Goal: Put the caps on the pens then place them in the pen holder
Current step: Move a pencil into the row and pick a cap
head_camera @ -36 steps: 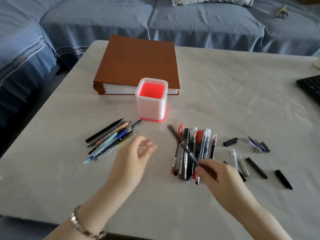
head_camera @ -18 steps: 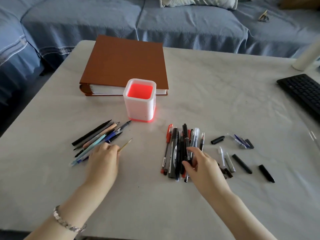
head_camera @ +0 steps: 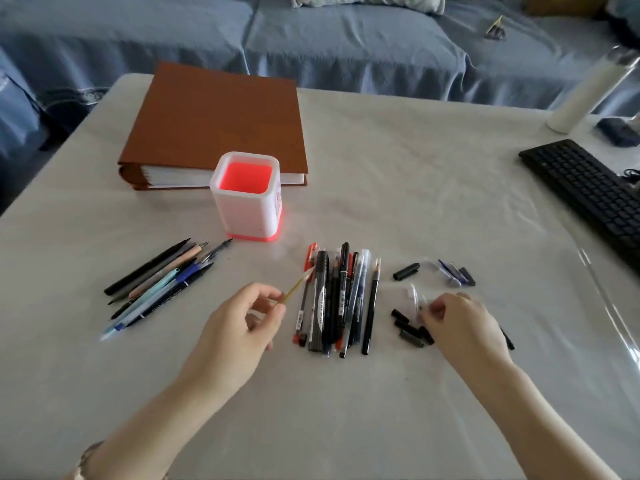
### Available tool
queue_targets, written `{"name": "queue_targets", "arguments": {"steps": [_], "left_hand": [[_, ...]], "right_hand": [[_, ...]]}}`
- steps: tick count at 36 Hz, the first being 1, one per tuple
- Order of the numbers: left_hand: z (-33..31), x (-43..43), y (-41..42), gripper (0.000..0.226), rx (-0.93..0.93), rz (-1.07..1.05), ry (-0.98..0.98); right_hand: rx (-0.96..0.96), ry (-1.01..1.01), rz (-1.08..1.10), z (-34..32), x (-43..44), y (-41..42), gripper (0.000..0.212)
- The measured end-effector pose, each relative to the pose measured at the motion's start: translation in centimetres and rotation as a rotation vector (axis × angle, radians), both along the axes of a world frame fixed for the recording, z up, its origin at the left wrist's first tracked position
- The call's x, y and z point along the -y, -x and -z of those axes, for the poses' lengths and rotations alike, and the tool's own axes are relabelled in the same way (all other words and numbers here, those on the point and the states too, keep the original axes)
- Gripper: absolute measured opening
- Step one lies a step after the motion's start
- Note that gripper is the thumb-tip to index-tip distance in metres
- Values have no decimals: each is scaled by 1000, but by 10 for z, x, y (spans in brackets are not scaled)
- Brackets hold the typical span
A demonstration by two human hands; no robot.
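My left hand (head_camera: 239, 327) pinches a thin yellow pen (head_camera: 297, 288) that points up and right towards the middle pile of pens (head_camera: 334, 299). My right hand (head_camera: 457, 323) hovers over the loose caps (head_camera: 408, 329) on the right, its fingers curled around a small clear cap; the grip is blurred. More caps (head_camera: 450, 271) lie farther back, with a black one (head_camera: 406, 271) beside them. A second pile of uncapped pens (head_camera: 159, 278) lies on the left. The white pen holder (head_camera: 246, 197) with a red inside stands behind the piles, with nothing visible in it.
A brown binder (head_camera: 221, 123) lies behind the holder. A black keyboard (head_camera: 588, 188) sits at the right edge, a white cylinder (head_camera: 585, 95) behind it. The table (head_camera: 398, 174) is pale grey; a blue sofa (head_camera: 346, 43) runs along its far side.
My left hand lifted the yellow pen from the left pile and carried it towards the middle. My right hand left the middle pile and moved right onto the caps.
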State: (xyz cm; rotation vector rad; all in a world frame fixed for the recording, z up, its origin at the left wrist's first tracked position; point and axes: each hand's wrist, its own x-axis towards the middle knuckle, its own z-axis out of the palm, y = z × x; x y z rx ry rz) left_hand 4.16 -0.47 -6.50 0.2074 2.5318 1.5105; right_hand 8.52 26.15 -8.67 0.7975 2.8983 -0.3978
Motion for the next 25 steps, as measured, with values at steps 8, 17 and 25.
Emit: {"name": "queue_targets", "arguments": {"steps": [8, 17, 25], "left_hand": [[-21, -1, -7, 12, 100, 23, -173], [-31, 4, -12, 21, 152, 132, -252], [-36, 5, -16, 18, 147, 161, -202]], "right_hand": [[-224, 241, 36, -16, 8, -1, 19], [-488, 940, -103, -64, 48, -2, 27], [-451, 883, -206, -75, 61, -2, 26]]}}
